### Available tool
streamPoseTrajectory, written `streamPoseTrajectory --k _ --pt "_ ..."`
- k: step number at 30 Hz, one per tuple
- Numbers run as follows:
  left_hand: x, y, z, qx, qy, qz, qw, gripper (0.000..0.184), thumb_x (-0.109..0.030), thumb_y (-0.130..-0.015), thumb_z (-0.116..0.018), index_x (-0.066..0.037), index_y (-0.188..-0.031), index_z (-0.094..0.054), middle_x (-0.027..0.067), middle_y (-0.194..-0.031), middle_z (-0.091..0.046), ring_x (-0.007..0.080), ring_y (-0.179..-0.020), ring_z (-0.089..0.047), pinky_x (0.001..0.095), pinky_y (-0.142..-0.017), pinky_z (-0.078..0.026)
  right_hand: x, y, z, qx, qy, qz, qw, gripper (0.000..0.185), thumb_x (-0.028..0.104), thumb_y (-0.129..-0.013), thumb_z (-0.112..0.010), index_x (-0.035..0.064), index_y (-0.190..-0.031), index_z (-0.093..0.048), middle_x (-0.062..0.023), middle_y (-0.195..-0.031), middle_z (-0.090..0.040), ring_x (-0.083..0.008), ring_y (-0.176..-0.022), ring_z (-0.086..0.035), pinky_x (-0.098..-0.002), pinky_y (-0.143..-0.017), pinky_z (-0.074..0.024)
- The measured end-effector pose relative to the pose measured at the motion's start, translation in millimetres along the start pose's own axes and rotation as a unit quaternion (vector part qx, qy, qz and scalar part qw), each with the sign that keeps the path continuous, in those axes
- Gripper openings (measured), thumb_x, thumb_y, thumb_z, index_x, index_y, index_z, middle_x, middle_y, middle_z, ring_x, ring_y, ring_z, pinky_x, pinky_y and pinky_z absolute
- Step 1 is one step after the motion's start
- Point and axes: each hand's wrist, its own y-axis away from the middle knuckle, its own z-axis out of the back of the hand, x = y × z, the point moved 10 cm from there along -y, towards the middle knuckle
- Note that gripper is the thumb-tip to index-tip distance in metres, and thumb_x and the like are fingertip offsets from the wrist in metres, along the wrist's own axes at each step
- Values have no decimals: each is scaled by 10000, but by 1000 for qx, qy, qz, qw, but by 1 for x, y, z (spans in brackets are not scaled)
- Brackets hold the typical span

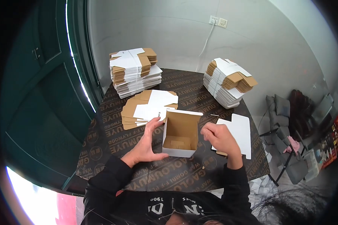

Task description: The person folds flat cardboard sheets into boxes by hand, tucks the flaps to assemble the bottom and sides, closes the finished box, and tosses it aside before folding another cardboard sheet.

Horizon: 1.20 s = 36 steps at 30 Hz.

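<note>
An assembled white box (179,152) with a brown inside stands open at the top on the dark printed table (154,176), near its front. Around the left side of the box is my left hand (148,144), thumb and fingers spread apart; whether it touches the box is hard to tell. Just right of the box, my right hand (218,135) is curled with its fingers bent in, and what it may hold is hidden. Flat unfolded boxes (139,108) lie behind my left hand. Beyond my right hand is another flat white sheet (240,131).
Two tall tied stacks of flat boxes stand at the back, one at the left (133,75) and one at the right (227,82). A green door (41,93) is left of the table. Grey chairs (287,146) stand at the right. A wall socket (214,20) holds a plugged cable.
</note>
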Motion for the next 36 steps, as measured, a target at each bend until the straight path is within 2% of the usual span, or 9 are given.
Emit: streamPoseTrajectory --k 6,11,16,20,21,24,26,30,36 --pt "-2 1 -5 14 -56 -3 998 958 -213 -631 -860 -77 -1404 -311 211 -1515 -186 394 -1393 -258 485 -1130 -292 -6 -4 -25 -52 -19 32 998 99 62 -854 -588 4 -775 -597 -37 -621 -562 -140 -516 -450 -255 -514 -385" --pt "4 0 -18 30 -66 -19 997 855 -208 -651 -860 -104 -1365 -401 208 -1511 -191 407 -1387 -259 482 -1128 -298 -12 -2 -63 38 50 68 996 124 104 -833 -648 10 -779 -588 -51 -589 -521 -148 -519 -437 -262 -503 -382" --pt "-3 1 -17 12 -63 -48 997 755 -205 -668 -857 -100 -1311 -477 204 -1501 -213 405 -1370 -277 472 -1109 -317 -14 -1 -69 57 130 -53 988 196 148 -789 -716 16 -841 -581 -58 -618 -533 -170 -506 -456 -283 -508 -393" --pt "6 5 -19 22 -64 -5 998 710 -207 -673 -859 -83 -1276 -507 199 -1486 -244 392 -1335 -325 458 -1087 -335 -10 4 -57 -29 210 -115 970 319 212 -741 -758 24 -922 -576 -107 -879 -643 -266 -698 -609 -323 -621 -480" --pt "7 6 -19 19 -64 -5 998 710 -207 -673 -859 -83 -1276 -507 199 -1486 -244 392 -1335 -325 458 -1087 -335 -10 2 -59 -28 211 -113 970 319 212 -741 -758 24 -922 -576 -107 -879 -643 -266 -698 -609 -323 -621 -480" --pt "13 8 -20 20 -30 13 999 697 -214 -672 -862 -90 -1264 -514 199 -1470 -269 388 -1309 -359 450 -1074 -343 4 5 -37 -220 138 -9 966 392 212 -732 -763 25 -1016 -568 -126 -952 -637 -261 -791 -594 -330 -701 -493" --pt "15 8 -22 24 -17 18 999 693 -217 -672 -862 -93 -1259 -517 199 -1465 -277 386 -1301 -370 447 -1069 -346 2 9 -31 -285 113 22 952 420 212 -729 -764 25 -1048 -565 -133 -976 -635 -260 -822 -589 -332 -727 -497" --pt "21 9 -19 15 -35 39 998 715 -203 -657 -872 -67 -1254 -504 191 -1434 -316 369 -1279 -400 430 -1069 -353 12 8 -38 -259 -61 205 942 468 178 -710 -737 20 -1115 -564 -155 -1150 -629 -313 -1007 -570 -390 -868 -481" --pt "24 10 -14 -41 36 49 997 815 -180 -631 -884 -41 -1300 -440 186 -1390 -361 350 -1279 -406 414 -1068 -362 34 18 -60 -99 -35 311 945 482 135 -683 -702 14 -1132 -577 -158 -1217 -624 -321 -1073 -574 -411 -937 -451"
